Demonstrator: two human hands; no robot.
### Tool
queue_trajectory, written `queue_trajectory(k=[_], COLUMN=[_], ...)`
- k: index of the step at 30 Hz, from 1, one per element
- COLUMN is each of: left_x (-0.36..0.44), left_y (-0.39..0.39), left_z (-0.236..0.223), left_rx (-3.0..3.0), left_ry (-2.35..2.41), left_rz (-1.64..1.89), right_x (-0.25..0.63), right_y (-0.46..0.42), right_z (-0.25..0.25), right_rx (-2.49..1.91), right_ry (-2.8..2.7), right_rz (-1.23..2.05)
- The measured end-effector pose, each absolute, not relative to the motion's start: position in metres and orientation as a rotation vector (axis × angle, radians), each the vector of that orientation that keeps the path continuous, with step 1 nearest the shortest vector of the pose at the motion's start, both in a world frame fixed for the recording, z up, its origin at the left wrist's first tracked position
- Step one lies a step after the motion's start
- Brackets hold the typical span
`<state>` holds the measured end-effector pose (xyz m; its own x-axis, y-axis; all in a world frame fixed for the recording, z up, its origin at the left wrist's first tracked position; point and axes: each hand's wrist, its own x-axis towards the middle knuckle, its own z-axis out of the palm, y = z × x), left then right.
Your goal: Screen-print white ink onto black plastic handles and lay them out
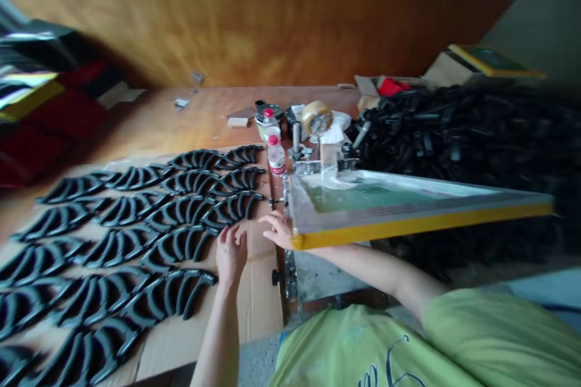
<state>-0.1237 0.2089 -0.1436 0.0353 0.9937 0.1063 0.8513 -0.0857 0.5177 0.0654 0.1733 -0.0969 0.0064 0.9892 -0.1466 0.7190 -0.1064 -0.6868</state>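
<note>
My left hand [232, 255] is over the cardboard sheet [261, 290], at the right end of a row of black curved handle-like parts [175, 248]. Its fingers are slightly bent and apart, and I see nothing held in them. My right hand [278, 231] reaches left under the near corner of a yellow-edged screen-printing frame [385, 226]. Those fingers are stretched out and spread, with nothing in them. The frame is tilted up over my right forearm, its greenish mesh smeared with white near the hinge clamp [311, 166].
Red-capped bottles [275, 157], a dark-rimmed can [263, 126] and a tape roll [316, 118] stand behind the frame. A large heap of black parts [454, 132] fills the right. Dark red boxes [49, 126] are stacked left. A wooden board [181, 29] rises at the back.
</note>
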Motion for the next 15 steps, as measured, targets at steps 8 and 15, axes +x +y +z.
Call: queue_trajectory(k=[8,15], left_x=[-0.027,0.149], left_y=[0.139,-0.009], left_z=[-0.086,-0.063], left_rx=[2.114,2.547], left_ry=[1.359,0.267], left_rz=[0.629,0.171], right_x=[0.236,0.325], right_y=[-0.039,-0.192], right_z=[-0.071,-0.106], right_rx=[-2.037,-2.217], right_ry=[-1.168,-0.311], right_rz=[0.493,0.061])
